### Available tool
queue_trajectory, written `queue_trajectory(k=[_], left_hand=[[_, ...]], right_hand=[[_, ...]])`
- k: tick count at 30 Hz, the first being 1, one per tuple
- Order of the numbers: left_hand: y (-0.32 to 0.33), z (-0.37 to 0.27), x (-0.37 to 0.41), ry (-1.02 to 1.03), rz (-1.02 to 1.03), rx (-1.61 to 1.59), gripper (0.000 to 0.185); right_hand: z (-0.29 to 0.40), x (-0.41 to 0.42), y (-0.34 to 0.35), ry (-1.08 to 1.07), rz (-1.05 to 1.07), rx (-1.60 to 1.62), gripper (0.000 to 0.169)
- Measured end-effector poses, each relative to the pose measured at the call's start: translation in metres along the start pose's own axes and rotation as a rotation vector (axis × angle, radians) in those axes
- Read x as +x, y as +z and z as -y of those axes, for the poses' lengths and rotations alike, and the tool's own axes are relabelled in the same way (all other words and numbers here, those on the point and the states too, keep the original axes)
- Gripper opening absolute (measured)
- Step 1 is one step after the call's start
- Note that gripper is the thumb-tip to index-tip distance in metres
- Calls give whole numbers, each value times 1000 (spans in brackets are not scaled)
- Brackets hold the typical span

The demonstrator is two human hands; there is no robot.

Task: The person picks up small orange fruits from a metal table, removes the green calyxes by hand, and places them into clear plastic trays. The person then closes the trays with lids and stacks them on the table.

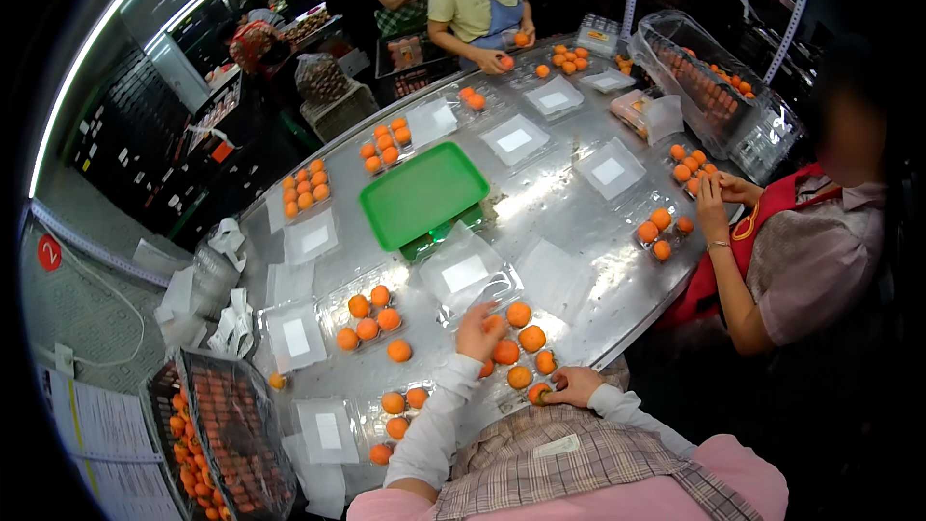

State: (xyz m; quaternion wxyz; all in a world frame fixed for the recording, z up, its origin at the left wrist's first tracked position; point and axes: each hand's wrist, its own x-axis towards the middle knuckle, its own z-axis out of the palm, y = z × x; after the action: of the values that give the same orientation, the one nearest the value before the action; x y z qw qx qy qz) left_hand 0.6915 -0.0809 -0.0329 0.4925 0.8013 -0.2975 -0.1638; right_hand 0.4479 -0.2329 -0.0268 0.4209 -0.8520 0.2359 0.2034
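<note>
Before me on the metal table lies a clear plastic clamshell tray with several orange persimmons (532,339) in and around it. My left hand (480,333) is over the tray's upper left, its fingers on a persimmon (493,323). At the table's near edge my right hand (573,386) holds a persimmon with a green calyx (539,394). Beyond the tray is its lid with a white pad and label (464,273). Other clamshells with persimmons (367,328) stand to the left, one partly hidden by my left sleeve. A loose persimmon (398,351) lies between them.
A green plastic tray (425,195) lies mid-table. A crate of persimmons (189,463) lined with plastic stands at lower left. A co-worker's hands (712,206) are over a clamshell at right; another co-worker (474,7) stands across the metal table (557,213). White liner sheets (553,278) lie about.
</note>
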Motion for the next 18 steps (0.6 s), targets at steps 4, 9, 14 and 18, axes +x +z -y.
queue_trajectory(k=[4, 9, 14, 18], left_hand=[[21, 4, -82, -222, 288, -277, 42], [10, -12, -146, -298, 451, 9, 46], [30, 15, -153, -357, 471, -398, 41], [16, -15, -154, -391, 360, -739, 44]], right_hand=[[14, 7, 2, 28, 129, -152, 74], [25, 18, 5, -134, 203, -159, 63], [13, 22, 17, -91, 143, 35, 49], [9, 11, 8, -118, 75, 482, 47]])
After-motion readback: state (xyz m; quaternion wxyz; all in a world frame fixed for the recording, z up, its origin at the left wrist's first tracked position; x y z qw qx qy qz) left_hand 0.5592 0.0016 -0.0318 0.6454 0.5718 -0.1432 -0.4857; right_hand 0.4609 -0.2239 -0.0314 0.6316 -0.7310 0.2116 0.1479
